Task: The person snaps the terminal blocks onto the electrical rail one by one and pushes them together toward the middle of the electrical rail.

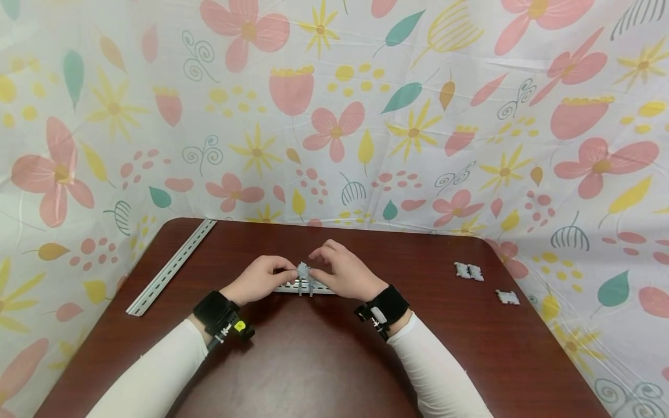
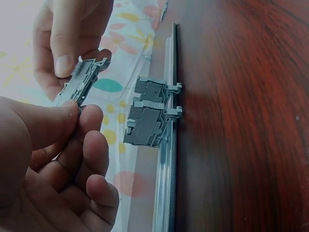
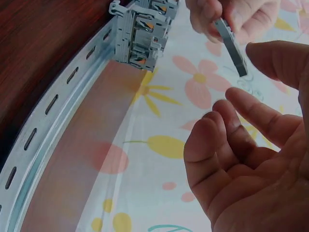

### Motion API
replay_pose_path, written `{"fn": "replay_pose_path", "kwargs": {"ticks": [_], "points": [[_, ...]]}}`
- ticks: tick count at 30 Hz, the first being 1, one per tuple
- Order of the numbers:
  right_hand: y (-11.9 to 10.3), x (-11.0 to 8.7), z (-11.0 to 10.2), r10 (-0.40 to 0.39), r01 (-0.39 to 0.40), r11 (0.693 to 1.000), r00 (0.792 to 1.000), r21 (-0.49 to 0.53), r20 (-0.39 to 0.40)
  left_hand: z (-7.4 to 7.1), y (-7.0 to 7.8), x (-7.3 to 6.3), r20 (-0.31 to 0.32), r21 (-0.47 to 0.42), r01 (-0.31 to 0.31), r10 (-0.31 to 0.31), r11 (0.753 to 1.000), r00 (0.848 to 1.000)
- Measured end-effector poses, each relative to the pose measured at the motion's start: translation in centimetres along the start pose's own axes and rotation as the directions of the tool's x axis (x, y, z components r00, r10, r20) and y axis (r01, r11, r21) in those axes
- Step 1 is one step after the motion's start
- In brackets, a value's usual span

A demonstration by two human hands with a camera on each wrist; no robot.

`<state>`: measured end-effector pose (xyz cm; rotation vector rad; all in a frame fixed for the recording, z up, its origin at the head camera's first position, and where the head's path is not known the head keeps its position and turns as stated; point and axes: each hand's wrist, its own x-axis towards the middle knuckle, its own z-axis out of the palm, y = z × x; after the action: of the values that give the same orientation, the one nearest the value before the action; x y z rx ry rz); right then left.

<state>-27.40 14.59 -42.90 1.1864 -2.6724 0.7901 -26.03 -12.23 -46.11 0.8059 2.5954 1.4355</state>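
My left hand (image 1: 265, 278) pinches a grey terminal block (image 2: 82, 79) between thumb and fingers, above a slotted metal DIN rail (image 3: 53, 104). Close by, my right hand (image 3: 251, 145) has its thumb near the block's free end, and its fingers are spread apart from the thumb. Two more grey terminal blocks sit side by side on the rail; the nearer mounted block (image 2: 145, 123) shows its flat side in the left wrist view. In the head view the hands cover part of the rail.
A second DIN rail (image 1: 172, 267) lies slantwise at the table's left. On the right are a pair of terminal blocks (image 1: 468, 271) and a single terminal block (image 1: 507, 297). A flowered curtain (image 1: 334, 145) hangs behind the brown table (image 1: 292, 360).
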Motion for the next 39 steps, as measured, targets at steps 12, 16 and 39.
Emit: {"fn": "replay_pose_path", "kwargs": {"ticks": [12,16,39], "points": [[-0.7,0.0,0.0,0.057,-0.062,0.997,0.991,0.045,0.119,0.2,0.2,-0.1,0.015,-0.003,-0.027,0.027,1.000,1.000],[-0.8,0.0,0.0,0.057,-0.066,0.997,0.987,0.050,0.151,0.3,0.1,-0.1,0.020,-0.004,-0.020,0.021,1.000,1.000],[-0.7,0.0,0.9,0.056,-0.072,0.996,0.969,0.057,0.239,0.8,0.0,-0.2,0.059,-0.002,-0.021,0.021,1.000,0.998]]}}
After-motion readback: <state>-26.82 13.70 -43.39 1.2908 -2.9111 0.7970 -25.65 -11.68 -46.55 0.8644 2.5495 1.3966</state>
